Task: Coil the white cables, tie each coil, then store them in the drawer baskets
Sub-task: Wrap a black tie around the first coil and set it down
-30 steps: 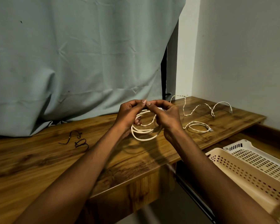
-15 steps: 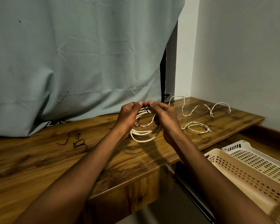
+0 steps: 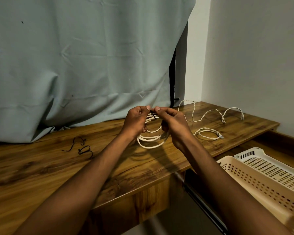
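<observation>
White cable coil [image 3: 151, 138], held above the desk [image 3: 41, 167]: left hand [image 3: 136, 121] and right hand [image 3: 174, 122] together pinching a black tie [image 3: 153, 115] round it, tying apparently underway; two cables [image 3: 209, 114] unstored, baskets [image 3: 255, 173] apparently empty.

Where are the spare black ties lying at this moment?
The spare black ties lie on the wooden desk, left of the left hand, near the curtain.

Home room — wooden desk [image 3: 41, 168], curtain [image 3: 75, 65], plain walls.
</observation>
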